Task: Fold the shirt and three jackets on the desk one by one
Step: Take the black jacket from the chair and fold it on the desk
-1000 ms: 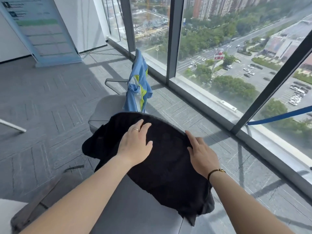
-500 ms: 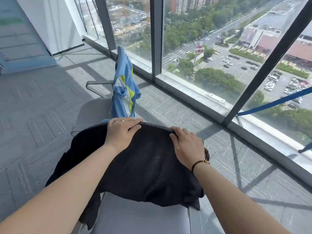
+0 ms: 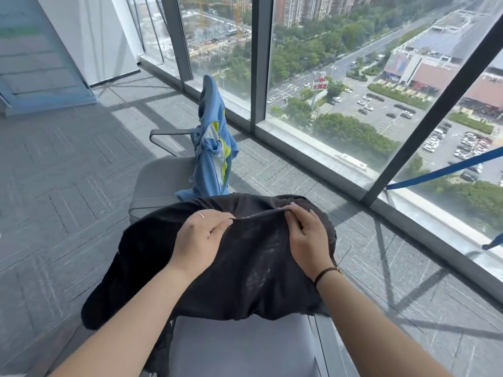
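A black garment lies spread over a grey desk surface, its left part hanging off the edge. My left hand pinches its far edge between thumb and fingers. My right hand grips the same edge a little to the right, and the edge is stretched taut between both hands. A blue jacket with yellow and white patches hangs crumpled over the back of a grey chair just beyond the black garment.
Grey carpet tiles cover the floor on the left. Floor-to-ceiling windows with dark frames run along the right, with a low sill. A white wall and a blue-edged panel stand at far left.
Both hands went from resting flat on the black garment to its far edge, and now pinch and lift that edge. The view has shifted slightly.
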The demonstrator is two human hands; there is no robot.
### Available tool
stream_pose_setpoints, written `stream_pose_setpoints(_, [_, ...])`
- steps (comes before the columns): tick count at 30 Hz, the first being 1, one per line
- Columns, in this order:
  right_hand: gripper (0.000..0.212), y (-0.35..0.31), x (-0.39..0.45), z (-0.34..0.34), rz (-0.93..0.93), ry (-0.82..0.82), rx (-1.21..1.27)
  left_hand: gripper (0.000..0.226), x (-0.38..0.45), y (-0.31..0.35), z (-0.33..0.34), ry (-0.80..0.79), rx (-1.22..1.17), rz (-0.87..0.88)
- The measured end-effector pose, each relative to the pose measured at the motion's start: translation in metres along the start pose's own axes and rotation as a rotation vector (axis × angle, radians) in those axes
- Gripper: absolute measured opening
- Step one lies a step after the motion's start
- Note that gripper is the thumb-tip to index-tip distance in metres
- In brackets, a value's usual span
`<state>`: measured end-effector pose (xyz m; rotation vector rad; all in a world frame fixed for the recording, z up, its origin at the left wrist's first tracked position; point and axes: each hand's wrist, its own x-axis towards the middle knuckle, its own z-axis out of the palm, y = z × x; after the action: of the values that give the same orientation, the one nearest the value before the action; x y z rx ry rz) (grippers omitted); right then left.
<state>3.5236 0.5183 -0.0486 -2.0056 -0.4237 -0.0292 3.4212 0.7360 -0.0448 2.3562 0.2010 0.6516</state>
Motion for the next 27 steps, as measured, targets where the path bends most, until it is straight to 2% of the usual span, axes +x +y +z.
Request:
stream_pose_setpoints(2, [0.017, -0.002, -0.022, -0.006, 0.020, -0.047, -0.012, 0.029, -0.017, 0.007, -0.004, -0.077, 0.061, 0.006])
stream_pose_setpoints(6, [0.014, 0.008, -0.055, -0.022, 0.106, -0.266, -0.215, 0.036, -0.036, 0.015, -0.010, -0.284, 0.176, -0.005])
stream_pose_setpoints(9, [0.015, 0.010, -0.060, -0.035, 0.120, -0.399, -0.367, 0.029, -0.038, 0.021, -0.012, -0.508, 0.236, -0.059])
stream_pose_setpoints(11, [0.016, 0.005, -0.056, -0.043, 0.111, -0.433, -0.420, 0.023, -0.035, 0.027, -0.014, -0.567, 0.248, -0.073])
stream_pose_setpoints(13, [0.014, 0.000, -0.051, -0.051, 0.104, -0.455, -0.471, 0.026, -0.028, 0.032, -0.016, -0.526, 0.209, -0.051])
stream_pose_setpoints(15, [0.016, -0.002, -0.043, -0.057, 0.102, -0.486, -0.516, 0.044, -0.011, 0.034, -0.020, -0.344, 0.223, 0.021])
stream_pose_setpoints(17, [0.027, -0.004, -0.035, -0.059, 0.083, -0.516, -0.577, 0.060, 0.013, 0.031, -0.023, -0.168, 0.354, 0.095])
stream_pose_setpoints(18, [0.030, -0.006, -0.031, -0.059, 0.061, -0.521, -0.602, 0.068, 0.025, 0.029, -0.026, -0.169, 0.414, 0.089])
stream_pose_setpoints(21, [0.036, -0.018, -0.016, -0.051, -0.052, -0.508, -0.622, 0.088, 0.049, 0.018, -0.027, -0.376, 0.435, -0.089])
stream_pose_setpoints(23, [0.036, -0.031, -0.003, -0.039, -0.192, -0.468, -0.620, 0.074, 0.054, 0.011, -0.028, -0.400, 0.431, -0.147])
stream_pose_setpoints(25, [0.028, -0.050, 0.011, -0.025, -0.303, -0.441, -0.633, 0.044, 0.056, 0.008, -0.030, -0.355, 0.491, -0.075])
stream_pose_setpoints(27, [0.023, -0.068, 0.024, -0.011, -0.390, -0.472, -0.679, 0.031, 0.054, 0.006, -0.030, -0.342, 0.469, -0.014])
